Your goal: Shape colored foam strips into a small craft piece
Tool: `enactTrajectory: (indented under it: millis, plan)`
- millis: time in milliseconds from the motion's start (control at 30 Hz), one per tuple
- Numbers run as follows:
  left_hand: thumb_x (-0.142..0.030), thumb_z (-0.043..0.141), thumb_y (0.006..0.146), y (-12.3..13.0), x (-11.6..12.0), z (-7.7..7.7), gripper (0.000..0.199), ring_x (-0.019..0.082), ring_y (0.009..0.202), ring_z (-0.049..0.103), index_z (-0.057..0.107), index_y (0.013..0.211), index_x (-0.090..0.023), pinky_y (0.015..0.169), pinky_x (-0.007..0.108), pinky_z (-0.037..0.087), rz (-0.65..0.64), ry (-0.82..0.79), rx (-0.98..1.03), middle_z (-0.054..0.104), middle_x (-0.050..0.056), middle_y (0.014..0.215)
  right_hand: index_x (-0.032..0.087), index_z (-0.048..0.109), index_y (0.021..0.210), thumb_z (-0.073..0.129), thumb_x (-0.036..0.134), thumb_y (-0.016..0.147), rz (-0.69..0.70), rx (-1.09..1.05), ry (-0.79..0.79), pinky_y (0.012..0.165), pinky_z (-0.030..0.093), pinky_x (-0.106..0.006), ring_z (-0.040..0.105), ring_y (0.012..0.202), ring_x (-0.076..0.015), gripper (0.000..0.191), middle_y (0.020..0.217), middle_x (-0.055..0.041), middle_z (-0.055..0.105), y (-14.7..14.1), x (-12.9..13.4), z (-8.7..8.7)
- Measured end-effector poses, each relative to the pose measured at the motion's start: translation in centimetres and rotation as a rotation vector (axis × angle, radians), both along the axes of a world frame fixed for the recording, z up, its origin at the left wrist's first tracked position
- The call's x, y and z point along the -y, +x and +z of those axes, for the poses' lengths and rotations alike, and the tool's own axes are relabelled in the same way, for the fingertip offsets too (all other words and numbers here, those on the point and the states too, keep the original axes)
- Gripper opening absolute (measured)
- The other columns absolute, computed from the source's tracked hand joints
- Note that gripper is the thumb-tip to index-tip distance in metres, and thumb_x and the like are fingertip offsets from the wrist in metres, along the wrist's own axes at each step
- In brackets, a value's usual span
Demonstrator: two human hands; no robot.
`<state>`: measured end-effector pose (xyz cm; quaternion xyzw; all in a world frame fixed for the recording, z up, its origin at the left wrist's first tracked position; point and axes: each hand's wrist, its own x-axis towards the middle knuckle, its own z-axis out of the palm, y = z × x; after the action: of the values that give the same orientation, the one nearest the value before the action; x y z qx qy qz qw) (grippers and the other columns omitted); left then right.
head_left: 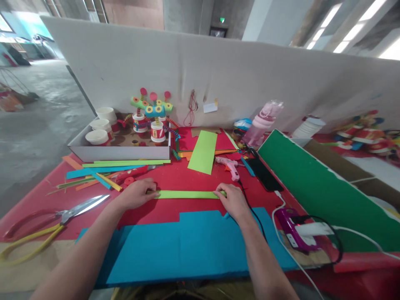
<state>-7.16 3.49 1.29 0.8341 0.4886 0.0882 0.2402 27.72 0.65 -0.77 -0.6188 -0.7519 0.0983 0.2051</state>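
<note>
A narrow lime-green paper strip [187,194] runs level between my two hands, low over the red tabletop [170,181]. At its left end, my left hand [139,193] pinches the paper between thumb and fingers. My right hand [231,199] grips the other end in the same way. Just in front of me lies a large sheet of blue paper [150,250]. Beyond the strip rests a wider lime-green paper piece [203,152]. A pink glue gun [230,166] lies past my right hand, its dark cord running under my right forearm.
Large scissors [64,218] and coloured paper strips [103,177] lie at left. Behind them, a box [125,153] holds paper cups and cup figures. On the right are a phone [265,173], a purple power socket [292,233] with cables, a pink bottle [261,123] and a green panel [325,191].
</note>
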Motion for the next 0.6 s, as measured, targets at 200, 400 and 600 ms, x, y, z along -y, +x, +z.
enactTrajectory:
  millis: [200, 400, 600]
  plan:
    - [-0.044, 0.052, 0.086, 0.1, 0.1, -0.2, 0.031, 0.014, 0.068, 0.052, 0.052, 0.068, -0.018, 0.060, 0.026, 0.033, 0.009, 0.007, -0.005, 0.057, 0.002, 0.079, 0.021, 0.061, 0.084, 0.049, 0.036, 0.094, 0.155, 0.137, 0.081, 0.088, 0.031, -0.039, 0.056, 0.086, -0.0225, 0.023, 0.085, -0.0070, 0.067, -5.0, 0.1, 2.4]
    - [-0.042, 0.053, 0.085, 0.1, 0.0, -0.1, 0.030, 0.015, 0.069, 0.051, 0.053, 0.067, -0.018, 0.060, 0.027, 0.033, 0.029, -0.014, -0.002, 0.056, 0.002, 0.079, 0.019, 0.061, 0.086, 0.052, 0.034, 0.094, 0.304, 0.054, -0.092, 0.074, 0.031, -0.030, 0.057, 0.084, -0.0178, 0.019, 0.087, -0.0044, 0.067, -9.4, -0.8, 2.0]
    - [-0.038, 0.046, 0.087, 0.2, 0.0, -0.3, 0.029, 0.015, 0.069, 0.051, 0.051, 0.066, -0.018, 0.061, 0.027, 0.034, 0.026, 0.012, -0.024, 0.056, 0.003, 0.079, 0.019, 0.059, 0.081, 0.063, 0.029, 0.088, 0.210, -0.006, -0.169, 0.072, 0.028, -0.028, 0.058, 0.083, -0.0161, 0.013, 0.085, -0.0010, 0.068, -9.9, -0.7, 1.4]
